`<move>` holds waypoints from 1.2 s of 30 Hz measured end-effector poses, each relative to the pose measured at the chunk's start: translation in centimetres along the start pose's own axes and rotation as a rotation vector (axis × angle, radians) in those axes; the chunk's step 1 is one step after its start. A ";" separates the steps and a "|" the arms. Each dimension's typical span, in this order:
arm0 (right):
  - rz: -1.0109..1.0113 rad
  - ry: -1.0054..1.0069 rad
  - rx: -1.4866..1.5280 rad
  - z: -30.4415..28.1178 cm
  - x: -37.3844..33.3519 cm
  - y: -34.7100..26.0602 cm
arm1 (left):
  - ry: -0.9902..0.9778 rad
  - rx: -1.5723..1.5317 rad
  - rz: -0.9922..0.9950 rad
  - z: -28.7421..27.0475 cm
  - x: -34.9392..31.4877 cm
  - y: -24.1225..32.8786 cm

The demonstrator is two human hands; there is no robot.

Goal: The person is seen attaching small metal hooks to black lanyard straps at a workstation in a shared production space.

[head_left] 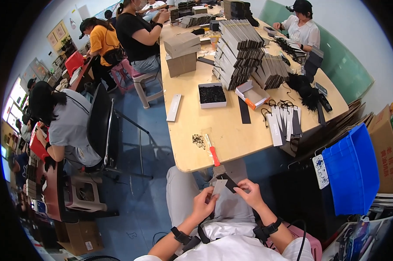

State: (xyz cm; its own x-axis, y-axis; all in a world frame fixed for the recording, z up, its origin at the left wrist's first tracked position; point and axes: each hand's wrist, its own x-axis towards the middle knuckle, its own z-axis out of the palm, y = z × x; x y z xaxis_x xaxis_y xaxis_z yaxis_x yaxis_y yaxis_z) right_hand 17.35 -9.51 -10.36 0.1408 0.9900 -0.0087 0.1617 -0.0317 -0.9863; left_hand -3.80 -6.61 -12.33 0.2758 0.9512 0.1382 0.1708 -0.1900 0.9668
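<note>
Over my lap, my left hand (205, 201) pinches a light grey card tag (220, 187) between thumb and fingers. My right hand (250, 194) grips the end of a black card tag (229, 182), which lies close beside the grey one. Just beyond both hands, a small stack of tags (219, 169) rests at the table's near edge or on my lap; I cannot tell which. A red-handled tool (214, 156) lies at that edge, pointing away from me. Left of it is a small heap of dark loops (198, 141).
On the table (185, 152) are a white box of small black pieces (212, 104), tall stacks of tags (237, 56), an open orange-and-white box (253, 93) and strung tags (285, 124). A blue crate (351, 174) stands at my right. Several people work around the room.
</note>
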 end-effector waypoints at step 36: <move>-0.624 0.091 -0.522 1.4 5.9 -6.6 | 0.051 0.372 0.083 -2.3 4.1 2.1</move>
State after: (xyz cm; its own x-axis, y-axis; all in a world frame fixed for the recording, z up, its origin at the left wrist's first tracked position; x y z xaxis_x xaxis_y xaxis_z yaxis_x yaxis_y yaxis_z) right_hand 15.80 -3.24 -4.16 -0.0505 0.8325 0.5518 0.6673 0.4392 -0.6015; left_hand -4.45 -2.58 -9.23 0.2577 0.9379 0.2321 0.4837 -0.3332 0.8094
